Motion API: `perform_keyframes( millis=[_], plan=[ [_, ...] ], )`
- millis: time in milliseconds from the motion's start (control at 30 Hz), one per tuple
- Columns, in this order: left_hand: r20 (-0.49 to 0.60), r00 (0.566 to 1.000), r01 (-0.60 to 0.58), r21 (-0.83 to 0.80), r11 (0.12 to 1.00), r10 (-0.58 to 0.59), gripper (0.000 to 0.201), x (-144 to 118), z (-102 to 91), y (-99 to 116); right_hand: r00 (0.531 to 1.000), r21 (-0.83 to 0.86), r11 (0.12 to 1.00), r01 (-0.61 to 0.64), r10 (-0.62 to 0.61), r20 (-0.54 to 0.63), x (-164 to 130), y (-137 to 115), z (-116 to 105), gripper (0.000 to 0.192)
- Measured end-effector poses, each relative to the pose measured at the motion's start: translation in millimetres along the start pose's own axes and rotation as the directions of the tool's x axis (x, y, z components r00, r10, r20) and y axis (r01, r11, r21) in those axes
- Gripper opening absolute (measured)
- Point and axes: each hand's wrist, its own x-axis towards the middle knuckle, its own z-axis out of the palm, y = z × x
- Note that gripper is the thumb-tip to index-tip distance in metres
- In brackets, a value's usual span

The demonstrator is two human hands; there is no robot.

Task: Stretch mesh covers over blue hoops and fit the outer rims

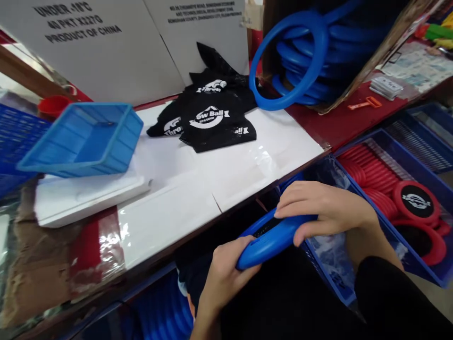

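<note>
Holding rows of red rings on edge, the blue crate (396,156) at the right also carried a red disc (416,202) with a black printed centre lying on top of them. Beside it, nearer the person, a second blue bin (327,278) held crumpled clear plastic. A brown carton (375,61) at the back was packed with blue rings (293,61), one leaning out over the table edge. On the white tabletop (226,174) a light blue basket (85,139) sat tilted on a white board, with nothing visible inside it, and a pile of black printed cloths (212,118) lay well apart from it near the cardboard wall.

Below the table edge, both hands gripped one blue ring (271,238) with a black cloth centre. The left hand (222,276) was closed on its near end, thumb on top. The right hand (325,212) lay palm-down over the far end, fingers curled across the upper face and thumb tucked beneath, its dark sleeve running off toward the lower right.

Only part of the held ring showed; the rest was covered by the hands. More blue shapes under the table were too dark to make out, and the print on the cloths could be read only in part.
</note>
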Motion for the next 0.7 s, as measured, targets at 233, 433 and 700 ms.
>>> perform_keyframes(
  millis=[233,433,700],
  plan=[
    [0.056,0.923,-0.383,0.206,0.9,0.38,0.027,-2.1,-3.5,-6.1,0.977,-0.257,0.955,0.148,-0.1,0.188,0.9,-6.3,-0.3,0.043],
    [0.092,0.87,-0.488,0.294,0.822,0.484,0.023,1.4,-6.6,1.8,0.964,-0.459,0.849,0.262,-0.209,0.165,0.3,-10.0,14.0,0.036],
    [0.051,0.849,-0.521,0.235,0.82,0.525,0.025,2.1,-15.3,-1.7,0.972,-0.44,0.867,0.232,-0.219,0.081,-2.1,-5.5,4.1,0.044]
  ],
)
